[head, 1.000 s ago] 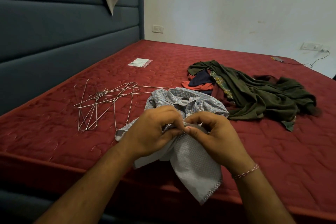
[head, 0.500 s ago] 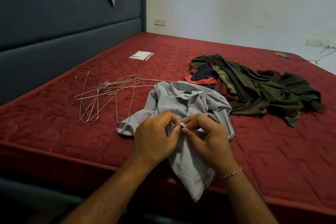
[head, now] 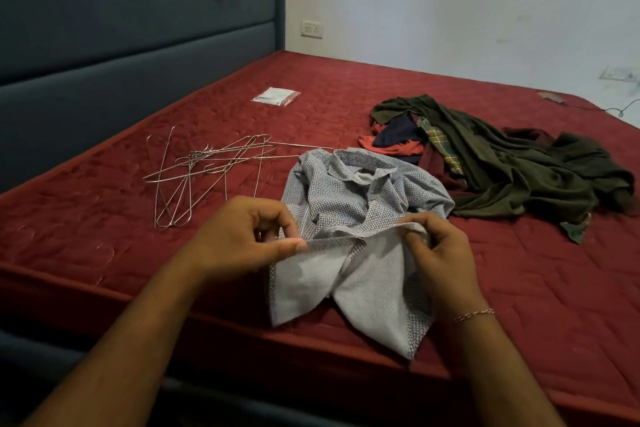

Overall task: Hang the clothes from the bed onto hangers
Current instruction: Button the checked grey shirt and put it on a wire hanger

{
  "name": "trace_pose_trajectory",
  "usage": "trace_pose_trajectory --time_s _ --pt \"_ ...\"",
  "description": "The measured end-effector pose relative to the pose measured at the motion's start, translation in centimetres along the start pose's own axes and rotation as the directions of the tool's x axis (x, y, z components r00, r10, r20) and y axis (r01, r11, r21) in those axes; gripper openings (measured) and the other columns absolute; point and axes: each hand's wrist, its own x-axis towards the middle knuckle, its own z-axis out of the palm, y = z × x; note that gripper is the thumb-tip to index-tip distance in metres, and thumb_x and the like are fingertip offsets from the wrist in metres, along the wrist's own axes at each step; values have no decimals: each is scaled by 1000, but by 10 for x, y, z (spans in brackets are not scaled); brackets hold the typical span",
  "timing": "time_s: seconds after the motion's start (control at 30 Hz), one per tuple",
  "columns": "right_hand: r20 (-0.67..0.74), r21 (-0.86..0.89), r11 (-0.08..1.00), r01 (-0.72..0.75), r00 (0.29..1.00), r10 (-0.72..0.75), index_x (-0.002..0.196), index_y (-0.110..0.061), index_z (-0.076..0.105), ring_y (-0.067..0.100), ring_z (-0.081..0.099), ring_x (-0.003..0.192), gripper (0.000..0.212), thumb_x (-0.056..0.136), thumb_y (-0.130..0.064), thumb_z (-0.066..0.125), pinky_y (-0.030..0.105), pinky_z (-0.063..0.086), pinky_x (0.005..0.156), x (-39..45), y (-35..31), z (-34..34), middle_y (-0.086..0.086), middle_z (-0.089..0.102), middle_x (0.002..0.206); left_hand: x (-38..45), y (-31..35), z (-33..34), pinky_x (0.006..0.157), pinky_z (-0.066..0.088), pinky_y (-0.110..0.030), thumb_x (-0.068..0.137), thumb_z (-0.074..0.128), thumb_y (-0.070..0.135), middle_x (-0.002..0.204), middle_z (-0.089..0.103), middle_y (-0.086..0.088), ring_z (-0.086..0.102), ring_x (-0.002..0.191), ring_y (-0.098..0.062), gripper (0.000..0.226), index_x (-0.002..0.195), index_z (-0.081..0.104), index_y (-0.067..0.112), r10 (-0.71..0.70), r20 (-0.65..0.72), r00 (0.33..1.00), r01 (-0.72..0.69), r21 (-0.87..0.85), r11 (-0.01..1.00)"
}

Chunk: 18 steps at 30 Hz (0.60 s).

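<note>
Both hands pull a shirt edge apart at the near side of the bed.

The left hand [head: 242, 236] pinches the shirt [head: 349, 198] hem between thumb and curled fingers; the right hand [head: 438, 250] pinches the same edge further right, so the cloth runs taut between them and two flaps hang down over the mattress [head: 104, 239] edge. The rest of the shirt lies crumpled on the mattress just behind the hands. A heap of wire hangers [head: 204, 170] lies to its left, apart from it. A pile of clothes [head: 502, 163], mostly dark green, lies to its right, touching it. A small packet [head: 276, 96] lies further back.
</note>
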Motion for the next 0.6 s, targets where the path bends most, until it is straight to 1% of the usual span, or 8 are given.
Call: trace_pose_trajectory --time_s 0.1,0.17,0.23,0.27,0.33,0.43,0.53,0.6 --pt "202 19 1000 15 979 -19 134 -36 57 23 64 97 47 95 -14 71 41 58 85 5 -4 2 -11 64 118 24 -6 2 55 54 -30 87 81 25 72 70 -5 64 61 -14 8 91 75 22 9 -207 978 -50 -191 980" --pt "251 120 993 7 967 -38 147 -39 42 18 60 111 61 94 -26 70 34 56 91 14 -12 11 -11 57 131 53 -22 19 82 58 -38 89 80 28 109 73 4 68 97 -10 34 121 69 35 51 -241 969 -47 22 999" --pt "168 120 993 4 986 -24 143 -40 43 13 58 116 58 91 -35 68 36 55 95 29 -18 23 -11 55 133 78 -44 40 110 43 -42 87 79 39 148 54 6 51 135 -14 69 148 46 39 -5 -6 1000 7 419 908" --pt "120 50 999 18 993 -24 140 -40 45 12 57 116 56 90 -37 70 40 55 96 38 -16 29 -10 54 132 87 -54 51 112 41 -43 90 76 39 152 51 4 48 138 -18 70 151 43 37 -93 120 988 12 552 834" --pt "66 -159 986 46 997 -36 135 -37 52 12 53 117 51 88 -37 70 46 51 100 57 -9 39 -8 50 131 94 -62 68 99 49 -38 99 62 36 134 65 -2 61 124 -24 39 137 60 32 -254 256 933 13 680 733" --pt "48 -433 899 63 998 -47 117 -38 68 27 38 138 35 82 -43 71 53 32 117 81 5 52 2 42 146 82 -62 75 76 47 -32 100 53 40 102 72 -2 68 96 -27 24 103 73 26 -212 207 955 -19 756 654" --pt "72 -572 820 7 997 41 117 -43 68 34 19 151 34 84 -43 76 57 18 122 89 15 77 5 22 165 58 -57 61 72 50 -36 94 61 43 90 71 1 66 86 -23 20 84 64 27 -169 213 962 -21 677 736" --pt "95 -628 778 -8 992 88 127 -42 63 38 17 152 45 83 -46 72 58 20 122 82 25 96 7 14 169 49 -52 43 77 53 -36 95 64 40 92 72 7 66 87 -14 17 91 69 24 -128 155 980 24 542 840"
